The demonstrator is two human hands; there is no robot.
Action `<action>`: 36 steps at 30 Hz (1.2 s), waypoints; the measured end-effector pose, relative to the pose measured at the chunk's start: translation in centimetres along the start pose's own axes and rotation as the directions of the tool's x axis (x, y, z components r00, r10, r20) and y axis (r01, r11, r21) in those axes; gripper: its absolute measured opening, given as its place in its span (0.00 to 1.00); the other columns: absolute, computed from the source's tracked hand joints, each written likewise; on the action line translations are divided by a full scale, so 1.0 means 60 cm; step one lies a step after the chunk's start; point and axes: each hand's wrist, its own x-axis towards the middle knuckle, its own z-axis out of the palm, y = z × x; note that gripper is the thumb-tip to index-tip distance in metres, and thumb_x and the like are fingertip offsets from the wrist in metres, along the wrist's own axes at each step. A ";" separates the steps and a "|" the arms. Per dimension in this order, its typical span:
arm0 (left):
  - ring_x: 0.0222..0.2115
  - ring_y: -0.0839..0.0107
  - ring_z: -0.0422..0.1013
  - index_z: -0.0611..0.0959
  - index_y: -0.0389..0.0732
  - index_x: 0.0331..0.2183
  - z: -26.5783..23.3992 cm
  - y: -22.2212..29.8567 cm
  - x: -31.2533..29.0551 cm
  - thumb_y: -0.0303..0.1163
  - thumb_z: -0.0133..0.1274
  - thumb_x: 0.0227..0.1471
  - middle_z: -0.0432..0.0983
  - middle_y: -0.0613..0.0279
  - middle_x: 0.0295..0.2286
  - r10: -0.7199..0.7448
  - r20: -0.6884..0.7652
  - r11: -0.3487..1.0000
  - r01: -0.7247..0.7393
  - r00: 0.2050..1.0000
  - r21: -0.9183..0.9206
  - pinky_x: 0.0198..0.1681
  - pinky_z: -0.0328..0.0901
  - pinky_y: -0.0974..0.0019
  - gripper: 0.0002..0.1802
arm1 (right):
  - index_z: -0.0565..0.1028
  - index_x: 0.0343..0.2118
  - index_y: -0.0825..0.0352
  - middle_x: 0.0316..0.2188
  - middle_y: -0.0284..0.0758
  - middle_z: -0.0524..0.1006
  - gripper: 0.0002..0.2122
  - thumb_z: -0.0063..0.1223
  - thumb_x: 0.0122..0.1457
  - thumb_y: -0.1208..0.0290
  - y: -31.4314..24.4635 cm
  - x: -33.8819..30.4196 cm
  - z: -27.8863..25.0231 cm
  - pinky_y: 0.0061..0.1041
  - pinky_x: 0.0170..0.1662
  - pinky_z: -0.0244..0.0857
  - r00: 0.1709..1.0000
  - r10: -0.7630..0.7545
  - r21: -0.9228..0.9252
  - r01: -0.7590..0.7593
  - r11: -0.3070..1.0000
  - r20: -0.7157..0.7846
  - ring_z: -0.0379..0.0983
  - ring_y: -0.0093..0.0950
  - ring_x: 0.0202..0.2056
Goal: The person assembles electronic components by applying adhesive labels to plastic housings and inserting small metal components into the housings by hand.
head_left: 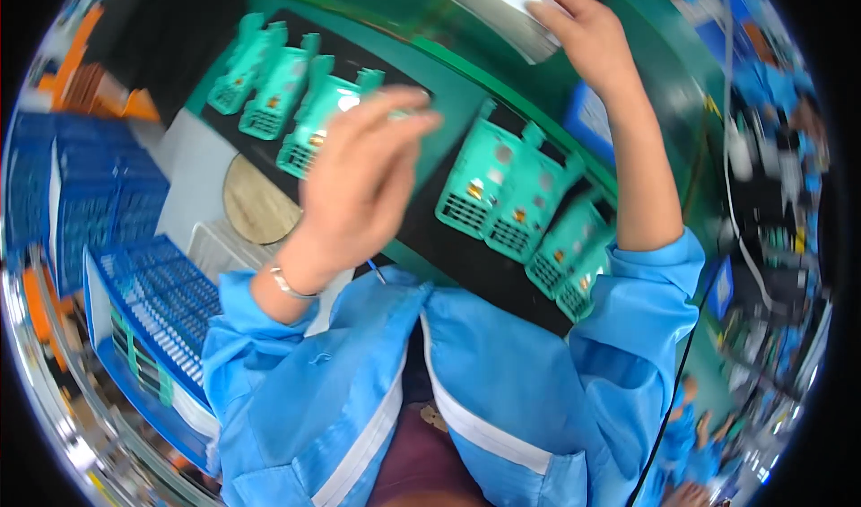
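Note:
My right hand (592,45) is at the upper right, its thumb and fingers closed on the near end of a white stack of sheets (502,5), which looks like paper. Smeared by motion, my left hand (363,175) hovers over the green molded plastic parts (323,112) on the left of the dark bench mat. Its fingers are stretched forward, and I see nothing held in them. Several more green parts (507,184), with grid-like slots and small brassy pieces, lie on the mat between my arms. My left hand hides some of the left group.
A raised green ledge (466,72) runs behind the mat. A blue bin (592,117) stands beside my right forearm. Left are a round wooden stool top (260,198), blue crates (152,310) and orange holders (99,90). A white cable (731,175) hangs at right; people in blue work beyond.

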 end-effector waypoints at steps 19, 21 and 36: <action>0.31 0.58 0.73 0.82 0.39 0.35 0.309 0.111 -0.078 0.37 0.49 0.54 0.78 0.52 0.31 0.005 0.879 0.845 0.467 0.477 -0.259 0.36 0.66 0.63 0.13 | 0.78 0.38 0.68 0.29 0.36 0.79 0.11 0.56 0.54 0.68 0.097 -0.617 -0.091 0.21 0.33 0.67 0.491 0.773 0.181 -0.785 0.592 -0.402 0.74 0.21 0.28; 0.31 0.57 0.73 0.82 0.39 0.35 0.313 0.115 -0.077 0.37 0.49 0.55 0.78 0.51 0.31 -0.002 0.890 0.862 0.453 0.457 -0.230 0.36 0.66 0.63 0.13 | 0.78 0.36 0.67 0.30 0.38 0.79 0.09 0.55 0.54 0.70 0.093 -0.612 -0.078 0.23 0.34 0.69 0.578 0.720 0.165 -0.724 0.669 -0.384 0.75 0.26 0.30; 0.34 0.61 0.74 0.83 0.41 0.35 0.318 0.116 -0.080 0.35 0.51 0.53 0.79 0.58 0.32 0.085 0.871 0.984 0.097 0.483 -0.149 0.37 0.68 0.64 0.11 | 0.74 0.22 0.64 0.22 0.34 0.74 0.03 0.54 0.49 0.72 0.023 -0.592 -0.039 0.32 0.28 0.69 0.975 0.217 -0.415 -0.218 0.883 -0.052 0.74 0.34 0.27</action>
